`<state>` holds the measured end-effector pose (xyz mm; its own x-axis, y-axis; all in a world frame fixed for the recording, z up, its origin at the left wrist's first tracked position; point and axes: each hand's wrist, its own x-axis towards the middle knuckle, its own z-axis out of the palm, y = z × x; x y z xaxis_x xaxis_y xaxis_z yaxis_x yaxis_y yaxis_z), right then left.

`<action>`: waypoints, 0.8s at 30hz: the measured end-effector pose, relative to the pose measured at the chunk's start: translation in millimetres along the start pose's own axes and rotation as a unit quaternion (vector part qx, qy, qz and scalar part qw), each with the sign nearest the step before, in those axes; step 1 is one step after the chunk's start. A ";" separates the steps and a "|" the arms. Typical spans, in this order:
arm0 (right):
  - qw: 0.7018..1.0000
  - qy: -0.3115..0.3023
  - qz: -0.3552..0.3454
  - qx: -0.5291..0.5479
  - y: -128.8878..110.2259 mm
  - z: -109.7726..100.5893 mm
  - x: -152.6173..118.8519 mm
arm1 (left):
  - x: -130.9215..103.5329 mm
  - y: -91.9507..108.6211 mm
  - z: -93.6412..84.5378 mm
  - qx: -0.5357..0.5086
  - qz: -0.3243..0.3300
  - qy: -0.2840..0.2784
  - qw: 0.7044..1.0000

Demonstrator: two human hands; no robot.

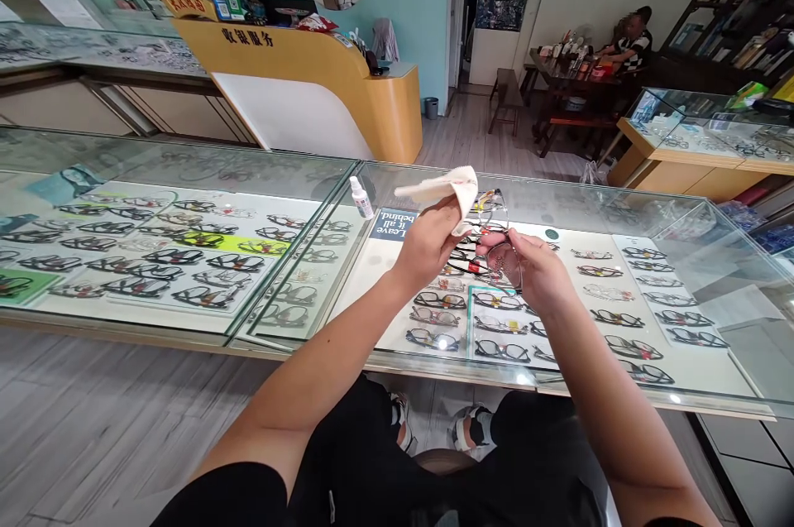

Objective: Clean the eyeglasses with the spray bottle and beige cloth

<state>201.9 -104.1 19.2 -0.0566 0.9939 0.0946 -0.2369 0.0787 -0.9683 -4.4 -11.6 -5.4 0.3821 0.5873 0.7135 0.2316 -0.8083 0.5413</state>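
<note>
Above the glass counter, my left hand (432, 239) is closed on a cream cleaning cloth (462, 188), part of which sticks out to the left. My right hand (538, 264) grips a pair of thin-framed eyeglasses (518, 275) by the rim, fingers behind one lens and thumb near the bridge. The other lens points away from me, just right of the cloth. Both hands are close together, and I cannot tell whether the cloth touches the glasses. A small white spray bottle (361, 198) stands upright on the counter, left of my left hand.
The glass display counter (365, 345) crosses in front of me, with rows of spectacle frames (499, 351) under its top. Behind it stands a yellow-and-white cashier desk (390, 109). At the back right, a person (633, 43) sits by a dark table (574, 70); another showcase (700, 150) is nearer.
</note>
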 end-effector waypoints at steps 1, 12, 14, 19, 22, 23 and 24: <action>1.000 -0.004 0.005 0.007 0.1 0.5 0.1 | 0.2 -1.9 1.1 0.024 0.021 -0.013 0.999; 0.987 -0.088 0.130 0.043 -0.9 8.0 -1.0 | 6.1 7.0 -0.4 -0.046 0.015 -0.057 0.997; 0.994 -0.068 0.082 -0.018 -5.8 3.9 -4.1 | 4.2 10.2 -1.4 -0.076 -0.006 -0.043 0.996; 0.971 0.110 -0.159 -0.137 -11.7 -4.9 -8.0 | -4.4 20.3 3.1 -0.175 -0.137 -0.031 0.975; 0.957 0.131 -0.170 -0.194 -6.5 -5.2 -1.5 | -4.1 22.8 11.0 -0.232 -0.203 -0.036 0.950; 0.951 0.143 -0.171 -0.213 -3.6 -5.6 1.9 | -2.6 21.3 13.8 -0.236 -0.215 -0.023 0.947; 0.944 0.159 -0.178 -0.230 -0.5 -6.3 5.5 | -0.9 18.5 16.3 -0.238 -0.220 -0.015 0.946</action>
<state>207.8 -98.2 18.7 0.2584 0.8655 0.4291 0.2638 0.3641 -0.8932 14.2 -27.7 -3.3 0.3692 0.8555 0.3631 -0.0523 -0.3710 0.9272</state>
